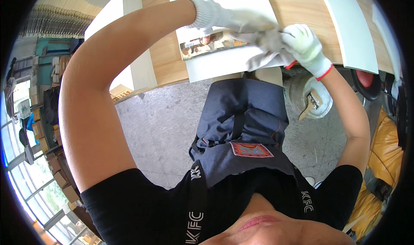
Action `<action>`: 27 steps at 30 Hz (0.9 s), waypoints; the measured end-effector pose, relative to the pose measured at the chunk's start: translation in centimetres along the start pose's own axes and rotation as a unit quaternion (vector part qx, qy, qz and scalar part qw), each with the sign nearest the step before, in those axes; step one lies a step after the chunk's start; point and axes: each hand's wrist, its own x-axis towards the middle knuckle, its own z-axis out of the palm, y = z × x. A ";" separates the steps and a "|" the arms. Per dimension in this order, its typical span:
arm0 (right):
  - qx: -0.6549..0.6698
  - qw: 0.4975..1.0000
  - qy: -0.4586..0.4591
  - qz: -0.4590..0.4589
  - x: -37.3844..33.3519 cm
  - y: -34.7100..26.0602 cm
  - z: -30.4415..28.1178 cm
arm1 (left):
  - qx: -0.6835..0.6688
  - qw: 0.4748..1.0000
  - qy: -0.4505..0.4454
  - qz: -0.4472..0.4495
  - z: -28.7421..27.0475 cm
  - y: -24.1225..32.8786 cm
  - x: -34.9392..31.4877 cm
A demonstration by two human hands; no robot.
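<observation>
My left hand, in a white knitted glove, reaches across the bench above a printed sheet with a dark, brownish picture. Its fingers are smeared by motion and run toward a crumpled grey cloth. My right hand wears a white glove with a red cuff. Its fingers are curled at the right end of that cloth and appear to grip it. The cloth is blurred; a red edge low on it makes it look like a worn work glove. Under the printed sheet lies a white board.
White boards stand or lie on the wooden bench at left and right. Below the bench's front edge, at right, a bucket bears a brush. Yellow bags lie at far right. Shelves with boxes line the left.
</observation>
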 end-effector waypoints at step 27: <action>0.211 0.967 -0.134 0.058 -0.7 2.5 1.7 | -0.176 0.905 0.387 -0.019 8.9 8.9 -4.8</action>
